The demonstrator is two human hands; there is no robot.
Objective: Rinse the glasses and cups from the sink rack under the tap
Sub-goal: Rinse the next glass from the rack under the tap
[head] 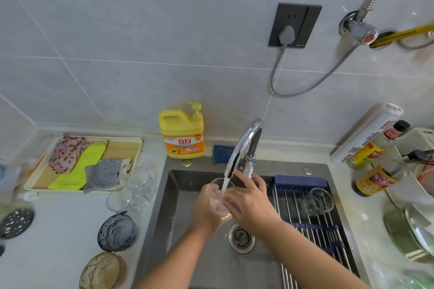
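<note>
Clear glass (pixel 216 189) upright under running tap (pixel 242 145); cup (pixel 318 202) on rack (pixel 300 182).

Glossy chrome tap (pixel 244 145), matt steel sink (pixel 173 195), clear glass (pixel 219 197)

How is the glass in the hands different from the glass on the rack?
The held glass is gripped by the left hand and right hand; the rack glass sits untouched on the rack. The held glass is under the tap with water running into it; the rack glass is away from the stream. Both are clear.
</note>
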